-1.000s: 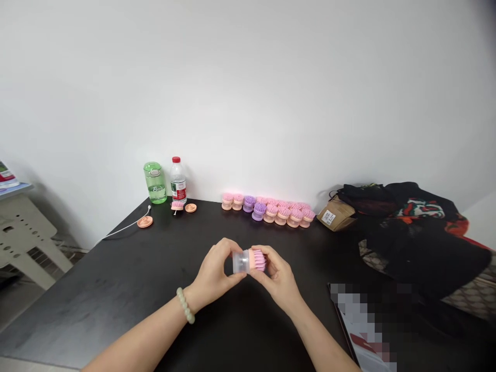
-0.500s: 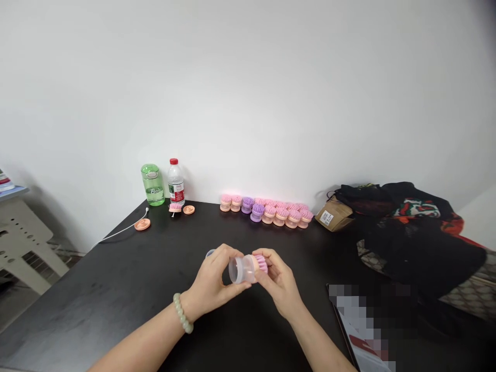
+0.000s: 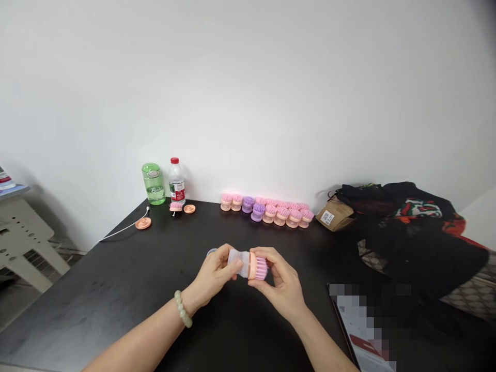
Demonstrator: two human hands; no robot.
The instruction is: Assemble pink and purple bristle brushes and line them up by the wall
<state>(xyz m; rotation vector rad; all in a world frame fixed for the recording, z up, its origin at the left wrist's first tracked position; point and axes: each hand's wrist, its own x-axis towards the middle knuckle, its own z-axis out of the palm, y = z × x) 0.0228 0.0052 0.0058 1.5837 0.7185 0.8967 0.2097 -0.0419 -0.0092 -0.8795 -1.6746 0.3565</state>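
I see my left hand (image 3: 217, 271) grip the translucent cup (image 3: 237, 262), and my right hand (image 3: 281, 281) hold its peach, pink-bristled head (image 3: 258, 266).

The black table (image 3: 116, 289) runs up to the wall; along its far side stand a green bottle (image 3: 154, 185), a red-capped bottle (image 3: 177, 183), a small pink brush head (image 3: 175, 206), two peach discs (image 3: 143, 223) and, over to the right, a cluster of pink and purple brushes (image 3: 271, 211) beside a brown paper package (image 3: 334, 213), with a white cable (image 3: 124, 229) trailing off the left edge
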